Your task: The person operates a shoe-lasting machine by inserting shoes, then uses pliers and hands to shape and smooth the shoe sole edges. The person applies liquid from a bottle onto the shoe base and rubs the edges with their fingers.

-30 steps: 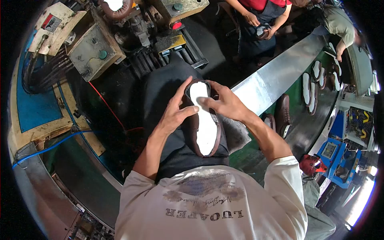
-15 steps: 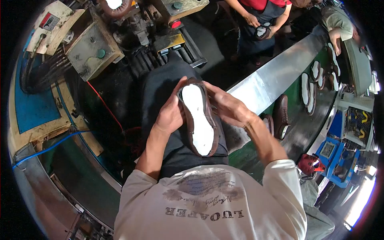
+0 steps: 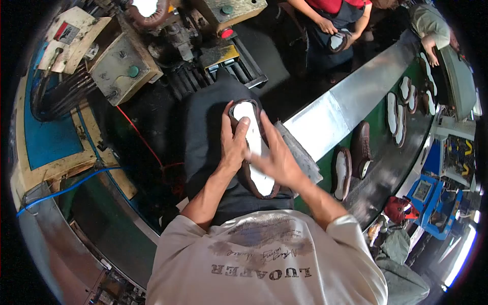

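A brown leather shoe upper [image 3: 263, 187] lies sole side up over my lap, its white insole facing me. My left hand [image 3: 233, 148] grips its left side, the fingers wrapped round the edge and the thumb pressed on the insole. Against the right side rests my right hand [image 3: 280, 161], its fingers along the leather and its thumb side crossing the middle of the insole. Motion blurs part of this hand. Between them the hands cover the shoe's middle.
A metal ledge [image 3: 330, 114] borders the green conveyor [image 3: 376, 109] on my right, where several brown shoes [image 3: 343, 173] lie. Machinery [image 3: 178, 46] stands ahead, with a control box [image 3: 119, 66] at left. Across from me a person [image 3: 335, 30] holds another shoe.
My left thumb has come onto the insole. My right hand has moved from beside the shoe to partly across it. The view has shifted slightly, showing more of the nearby conveyor shoe.
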The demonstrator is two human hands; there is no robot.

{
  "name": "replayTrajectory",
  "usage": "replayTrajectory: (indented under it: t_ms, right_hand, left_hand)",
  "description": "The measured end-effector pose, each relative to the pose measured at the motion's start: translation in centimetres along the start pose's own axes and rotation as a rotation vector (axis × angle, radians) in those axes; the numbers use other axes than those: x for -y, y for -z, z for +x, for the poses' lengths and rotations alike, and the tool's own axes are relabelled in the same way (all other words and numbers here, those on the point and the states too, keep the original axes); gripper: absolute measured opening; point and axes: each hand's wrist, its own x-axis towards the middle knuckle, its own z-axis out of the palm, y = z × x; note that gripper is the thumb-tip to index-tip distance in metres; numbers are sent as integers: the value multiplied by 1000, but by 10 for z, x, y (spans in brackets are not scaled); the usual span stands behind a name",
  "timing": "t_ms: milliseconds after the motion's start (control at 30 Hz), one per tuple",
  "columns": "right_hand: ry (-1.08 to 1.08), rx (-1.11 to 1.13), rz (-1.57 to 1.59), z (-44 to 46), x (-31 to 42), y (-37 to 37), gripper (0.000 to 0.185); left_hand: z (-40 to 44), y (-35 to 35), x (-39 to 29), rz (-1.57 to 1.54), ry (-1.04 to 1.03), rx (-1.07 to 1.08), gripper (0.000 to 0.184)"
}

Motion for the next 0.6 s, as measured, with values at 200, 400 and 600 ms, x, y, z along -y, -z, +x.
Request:
replayTrajectory:
  t_ms: [200, 400, 600]
  right_hand:
    - [139, 119, -611, -65, 0, -16, 83]
    - [311, 62, -656, -54, -2, -11, 74]
    - [394, 65, -532, -37, -13, 0, 58]
  left_hand:
    - [22, 22, -1, 338, -82, -127, 52]
    - [62, 51, -14, 670, -460, -79, 26]
    - [62, 67, -28, 772, -347, -37, 30]
